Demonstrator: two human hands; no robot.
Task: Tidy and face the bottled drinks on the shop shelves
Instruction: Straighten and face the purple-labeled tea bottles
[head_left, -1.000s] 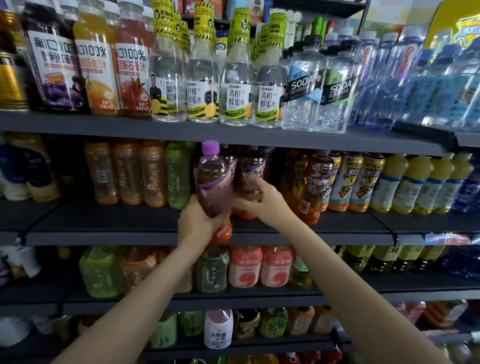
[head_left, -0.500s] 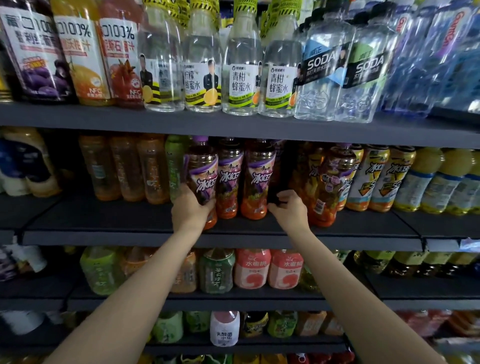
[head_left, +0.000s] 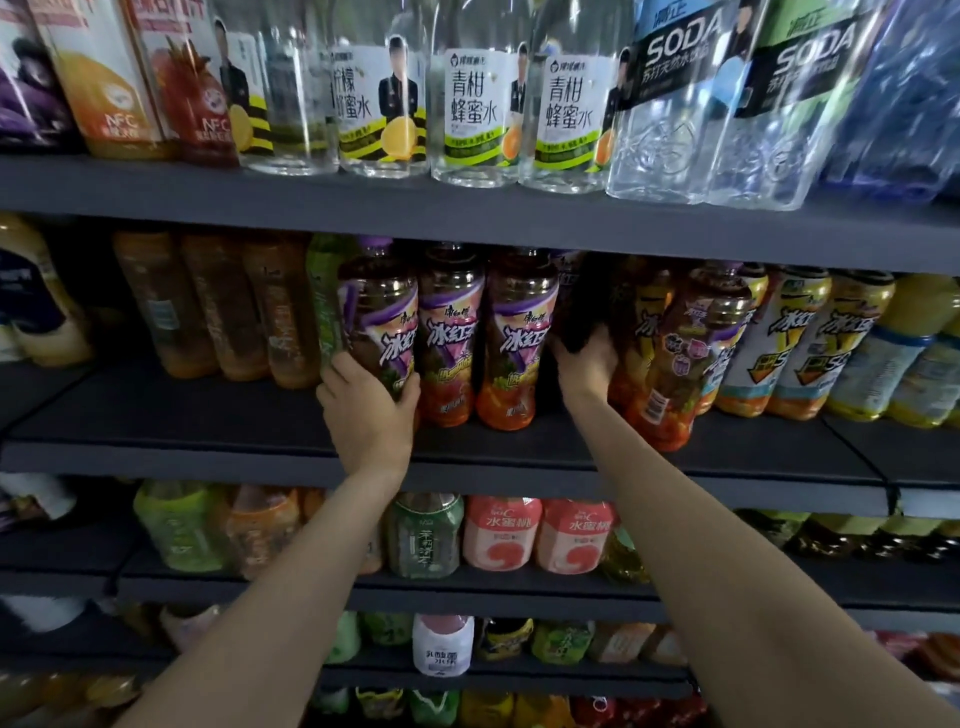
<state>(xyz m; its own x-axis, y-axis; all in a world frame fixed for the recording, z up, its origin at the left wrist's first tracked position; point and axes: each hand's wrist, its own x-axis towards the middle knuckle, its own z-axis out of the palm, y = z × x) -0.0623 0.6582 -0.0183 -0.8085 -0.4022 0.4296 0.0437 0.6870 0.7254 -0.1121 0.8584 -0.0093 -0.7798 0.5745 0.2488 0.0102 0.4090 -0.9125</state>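
My left hand (head_left: 371, 410) grips the lower body of the purple-label iced tea bottle (head_left: 382, 332), leftmost of three matching ones near the front edge of the second shelf (head_left: 208, 457). My right hand (head_left: 584, 364) reaches into the dark gap beside the third bottle (head_left: 517, 338), fingers curled on something dark; I cannot tell what. I judge these full bottles heavy, stiff and slick, so I would hold low around the waist.
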